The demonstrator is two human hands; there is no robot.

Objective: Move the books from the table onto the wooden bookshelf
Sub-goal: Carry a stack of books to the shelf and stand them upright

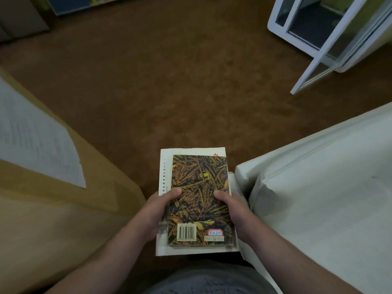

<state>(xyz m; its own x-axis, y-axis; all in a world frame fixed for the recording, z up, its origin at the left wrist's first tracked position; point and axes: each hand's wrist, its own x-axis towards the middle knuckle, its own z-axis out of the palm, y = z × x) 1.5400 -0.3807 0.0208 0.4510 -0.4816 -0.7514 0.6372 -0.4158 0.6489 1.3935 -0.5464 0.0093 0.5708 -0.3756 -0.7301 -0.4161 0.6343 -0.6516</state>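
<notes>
Leftmost, printed paper sheets [38, 134] are lying on a tan desk [53, 219].

Next, the left hand [156, 213] is gripping the left edge of a two-book stack. Its thumb is lying on the top cover and its fingers are curling out of sight beneath.

Stack, lower item: a larger white book [164, 164] is showing as a border around the upper item, with a column of printed characters running down its left margin.

Stack, upper item: a smaller book [199, 194] with a dark wheat-ear cover is lying face down. Its barcode and red-edged label are facing up at the end nearest the person's body.

The stack is being held level above the brown carpet [169, 81], between the desk and the furniture at right.

The right hand [233, 213] is clamping the stack's right edge in the same way, thumb on top.

Right: white cloth-covered furniture [318, 187] is standing just beside that hand.

Upper right: a white-framed glass door [314, 66] is standing open.
</notes>
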